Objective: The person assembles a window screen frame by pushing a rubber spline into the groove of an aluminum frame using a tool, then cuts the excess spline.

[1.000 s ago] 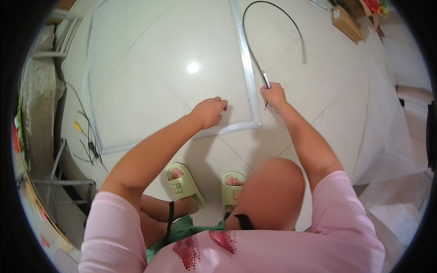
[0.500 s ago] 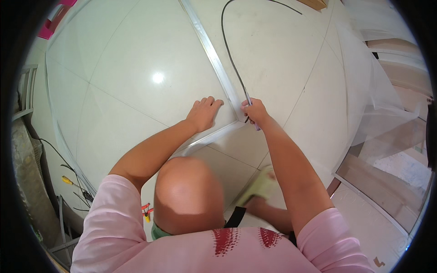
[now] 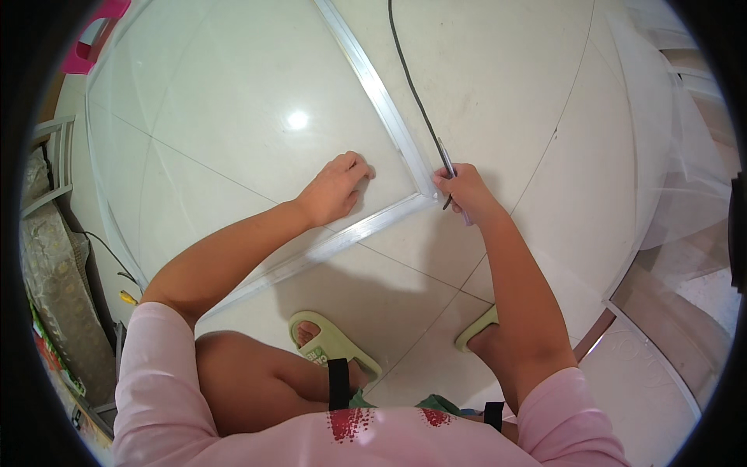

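Note:
My right hand (image 3: 469,189) is closed around a slim metal tool (image 3: 447,158) with a pointed upper end and a pale purplish lower end. A black cord (image 3: 412,86) runs down into the same grip, its short end showing below the fingers. Just right of this hand's left side lies the corner of a silvery metal frame (image 3: 373,222), flat on the floor. My left hand (image 3: 334,189) rests inside the frame near that corner, its fingers curled under. Whatever lies beneath those fingers is hidden. Sheer whitish sheeting (image 3: 132,179) spreads over the floor on the left.
Green slippers (image 3: 346,346) are on my feet below the frame. At left are a metal rack (image 3: 58,159), a wrapped bundle (image 3: 58,257) and a yellow-tipped tool (image 3: 128,297). A pink plastic item (image 3: 80,58) stands far left. Translucent sheeting (image 3: 677,156) and panels lie right.
My left hand's fingers have curled in. My right hand still holds the tool and cord. The knee has moved left and back, uncovering the frame's near side and both slippers as the view shifted.

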### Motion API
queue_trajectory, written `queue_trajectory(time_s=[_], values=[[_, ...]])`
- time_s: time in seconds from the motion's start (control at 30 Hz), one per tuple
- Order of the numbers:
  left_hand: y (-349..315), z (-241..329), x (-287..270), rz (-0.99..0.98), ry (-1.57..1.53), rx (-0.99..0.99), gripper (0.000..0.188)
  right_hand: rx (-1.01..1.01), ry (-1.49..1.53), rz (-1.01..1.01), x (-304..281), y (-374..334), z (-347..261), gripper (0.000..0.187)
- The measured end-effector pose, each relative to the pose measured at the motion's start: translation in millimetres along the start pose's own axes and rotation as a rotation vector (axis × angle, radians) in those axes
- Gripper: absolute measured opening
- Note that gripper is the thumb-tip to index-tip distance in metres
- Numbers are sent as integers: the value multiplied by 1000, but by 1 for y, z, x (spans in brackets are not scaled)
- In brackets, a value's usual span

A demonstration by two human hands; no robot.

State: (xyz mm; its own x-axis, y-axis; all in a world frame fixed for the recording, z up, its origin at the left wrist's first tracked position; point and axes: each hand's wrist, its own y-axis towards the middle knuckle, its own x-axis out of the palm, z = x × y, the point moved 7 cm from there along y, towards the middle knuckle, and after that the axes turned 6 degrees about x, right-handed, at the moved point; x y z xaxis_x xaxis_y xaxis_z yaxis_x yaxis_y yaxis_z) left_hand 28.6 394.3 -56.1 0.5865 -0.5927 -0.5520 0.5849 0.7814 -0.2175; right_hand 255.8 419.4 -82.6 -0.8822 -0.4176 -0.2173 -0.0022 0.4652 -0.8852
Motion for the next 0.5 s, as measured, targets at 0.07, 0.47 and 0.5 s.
queue_trajectory(time_s=[0.07, 0.47, 0.5], values=[[1, 4, 0, 17, -2, 6, 41, -1, 30, -33, 1, -3, 3, 9], [25, -17, 28, 117, -647, -414, 24, -252, 58, -165, 70, -32, -23, 13], [25, -17, 29, 121, -859, -464, 22, -249, 49, -160, 72, -27, -20, 13]])
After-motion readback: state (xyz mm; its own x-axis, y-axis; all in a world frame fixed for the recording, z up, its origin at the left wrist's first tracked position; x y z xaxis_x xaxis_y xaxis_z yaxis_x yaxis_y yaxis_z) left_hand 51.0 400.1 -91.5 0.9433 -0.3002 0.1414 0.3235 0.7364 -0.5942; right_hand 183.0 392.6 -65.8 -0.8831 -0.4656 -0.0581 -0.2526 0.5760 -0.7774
